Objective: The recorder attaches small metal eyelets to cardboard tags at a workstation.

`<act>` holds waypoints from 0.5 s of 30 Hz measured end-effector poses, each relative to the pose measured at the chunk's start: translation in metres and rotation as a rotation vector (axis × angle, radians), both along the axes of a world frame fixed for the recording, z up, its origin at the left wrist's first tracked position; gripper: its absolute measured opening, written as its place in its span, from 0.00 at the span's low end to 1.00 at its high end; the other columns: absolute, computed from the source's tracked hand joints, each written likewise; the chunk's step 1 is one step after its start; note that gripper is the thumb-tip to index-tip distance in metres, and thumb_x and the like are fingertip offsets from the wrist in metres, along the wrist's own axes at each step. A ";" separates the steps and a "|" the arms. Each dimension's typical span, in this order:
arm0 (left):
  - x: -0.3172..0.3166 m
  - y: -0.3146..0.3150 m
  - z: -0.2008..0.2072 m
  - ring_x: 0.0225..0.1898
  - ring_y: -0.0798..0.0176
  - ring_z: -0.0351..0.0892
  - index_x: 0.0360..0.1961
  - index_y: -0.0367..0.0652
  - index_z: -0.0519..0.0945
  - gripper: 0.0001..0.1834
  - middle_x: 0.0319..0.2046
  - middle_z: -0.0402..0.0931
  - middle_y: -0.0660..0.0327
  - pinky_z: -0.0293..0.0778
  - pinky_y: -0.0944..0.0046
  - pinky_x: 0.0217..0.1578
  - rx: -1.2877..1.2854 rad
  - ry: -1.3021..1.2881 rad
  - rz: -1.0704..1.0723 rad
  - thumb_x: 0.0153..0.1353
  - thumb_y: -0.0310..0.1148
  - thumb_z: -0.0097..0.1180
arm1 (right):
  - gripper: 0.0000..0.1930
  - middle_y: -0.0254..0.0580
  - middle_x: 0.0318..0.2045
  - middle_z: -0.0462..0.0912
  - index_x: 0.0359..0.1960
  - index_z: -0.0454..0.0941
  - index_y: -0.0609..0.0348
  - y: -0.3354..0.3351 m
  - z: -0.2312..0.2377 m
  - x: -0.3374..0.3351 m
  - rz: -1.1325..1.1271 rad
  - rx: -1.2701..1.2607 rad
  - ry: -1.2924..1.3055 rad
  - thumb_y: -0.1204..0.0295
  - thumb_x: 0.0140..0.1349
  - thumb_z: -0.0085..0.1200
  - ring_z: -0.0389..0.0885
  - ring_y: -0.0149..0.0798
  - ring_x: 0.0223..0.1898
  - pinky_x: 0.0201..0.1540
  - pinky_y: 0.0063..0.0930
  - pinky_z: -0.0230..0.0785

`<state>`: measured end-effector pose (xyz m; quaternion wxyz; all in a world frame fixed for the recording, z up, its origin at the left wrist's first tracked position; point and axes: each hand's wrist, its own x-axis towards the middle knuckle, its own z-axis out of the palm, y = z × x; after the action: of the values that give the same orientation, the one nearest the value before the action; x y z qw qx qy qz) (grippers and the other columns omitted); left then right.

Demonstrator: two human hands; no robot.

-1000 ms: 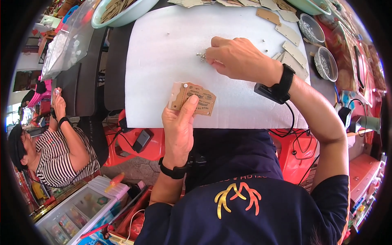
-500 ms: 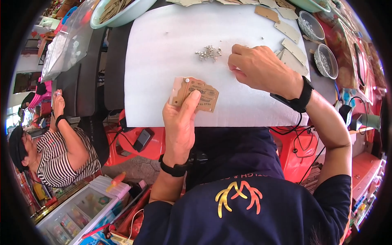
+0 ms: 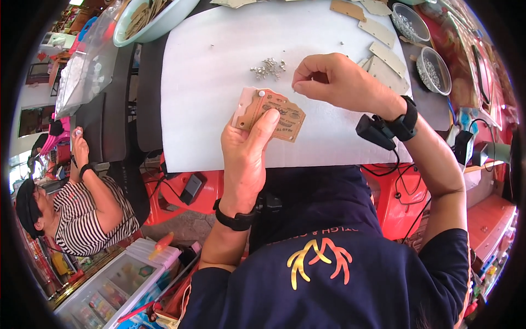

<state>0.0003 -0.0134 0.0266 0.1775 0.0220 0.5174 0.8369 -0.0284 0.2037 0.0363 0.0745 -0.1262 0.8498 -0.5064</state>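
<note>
My left hand (image 3: 245, 148) is closed on a brown printed cardboard piece (image 3: 290, 122), thumb flat on its face. The piece has a wavy edge and small holes, and a paler layer sticks out behind its left side. A round whitish rivet head (image 3: 262, 94) sits at its top left corner. My right hand (image 3: 342, 82) is closed in a pinch just right of and above the cardboard, apart from it. A tiny piece, seemingly a small metal rivet, shows at its fingertips. Beyond the cardboard lies a loose pile of small silver rivets (image 3: 268, 69).
Everything lies on a white foam sheet (image 3: 192, 109). Flat pale cut pieces (image 3: 386, 57) are spread at its right. Two clear bowls of small metal parts (image 3: 434, 71) stand beyond them. A pale green basin (image 3: 159, 24) is far left. A person in a striped shirt (image 3: 93, 219) sits at left.
My right hand has come left and down, closer to the cardboard, with fingers pinched. My left hand has lifted the cardboard slightly and tilted it. The view has shifted a little.
</note>
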 end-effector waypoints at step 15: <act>0.000 0.008 0.002 0.45 0.71 0.77 0.51 0.35 0.77 0.16 0.42 0.79 0.61 0.71 0.66 0.50 -0.009 0.044 -0.138 0.62 0.26 0.58 | 0.11 0.28 0.20 0.75 0.33 0.81 0.62 0.011 0.015 0.012 0.156 -0.401 -0.514 0.65 0.60 0.58 0.67 0.21 0.18 0.23 0.18 0.61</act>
<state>0.0006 -0.0053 0.0284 0.2233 0.0751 0.5222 0.8196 -0.0161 0.2150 0.0517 0.2986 -0.0711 0.6744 -0.6715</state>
